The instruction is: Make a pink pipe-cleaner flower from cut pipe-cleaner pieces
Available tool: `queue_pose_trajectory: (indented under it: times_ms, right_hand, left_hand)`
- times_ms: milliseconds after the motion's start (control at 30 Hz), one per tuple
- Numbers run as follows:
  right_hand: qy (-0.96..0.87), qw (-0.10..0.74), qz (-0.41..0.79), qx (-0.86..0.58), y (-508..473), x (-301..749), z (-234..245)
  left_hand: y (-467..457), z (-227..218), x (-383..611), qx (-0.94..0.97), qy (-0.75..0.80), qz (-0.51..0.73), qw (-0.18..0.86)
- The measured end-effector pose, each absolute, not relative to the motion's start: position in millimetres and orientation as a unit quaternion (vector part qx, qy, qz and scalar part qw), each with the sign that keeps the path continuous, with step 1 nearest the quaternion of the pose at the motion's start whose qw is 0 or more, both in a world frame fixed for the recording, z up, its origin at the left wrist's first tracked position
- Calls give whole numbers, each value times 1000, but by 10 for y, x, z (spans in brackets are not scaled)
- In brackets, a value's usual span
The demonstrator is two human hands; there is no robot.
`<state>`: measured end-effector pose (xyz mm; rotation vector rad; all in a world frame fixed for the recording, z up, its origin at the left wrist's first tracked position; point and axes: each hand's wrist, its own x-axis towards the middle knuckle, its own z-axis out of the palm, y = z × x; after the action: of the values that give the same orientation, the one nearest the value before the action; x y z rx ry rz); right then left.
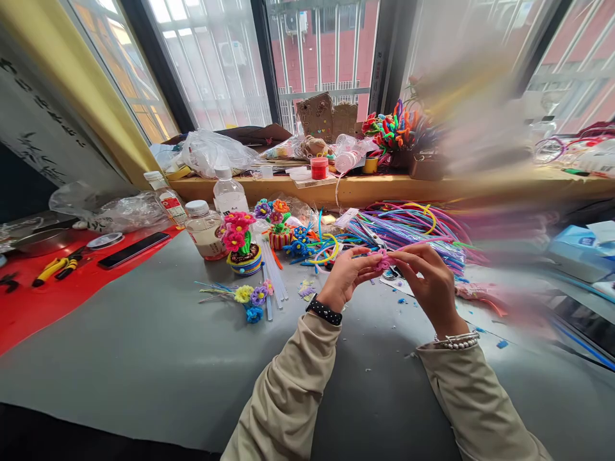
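Note:
Over the middle of the grey table, my left hand (350, 274) and my right hand (428, 280) meet at a small pink pipe-cleaner flower (383, 259). Fingers of the left hand close on the flower from its left side. Thumb and forefinger of the right hand pinch it from the other side. Behind the hands lies a heap of colored pipe cleaners (408, 227), with scissors (372, 235) partly hidden among them. Left of my hands are a pot of pink fuzzy flowers (239, 238) and a loose bunch of yellow, purple and blue flowers (253, 296).
Bottles (204, 227) stand at the back left. A red mat (29, 314) carries pliers (50, 270) and a phone (134, 250). Clear sticks (275, 278) lie near the flowers. The cluttered windowsill (283, 189) runs along the back. At the right is a blurred smear beside a tissue pack (579, 251).

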<state>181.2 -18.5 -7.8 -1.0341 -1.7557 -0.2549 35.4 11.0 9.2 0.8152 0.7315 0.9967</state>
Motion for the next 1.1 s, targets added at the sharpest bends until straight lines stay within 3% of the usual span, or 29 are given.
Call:
queue_pose_trajectory:
  times_ms: [633,1100]
  right_hand:
    - [-773,409,-196,-443,-206,1824,-98]
    - [-718,465,-190,-482,-147,1718,-169]
  left_hand:
    - [91,99,373,364,393,486,690]
    - [96,44,419,354,357,549,667]
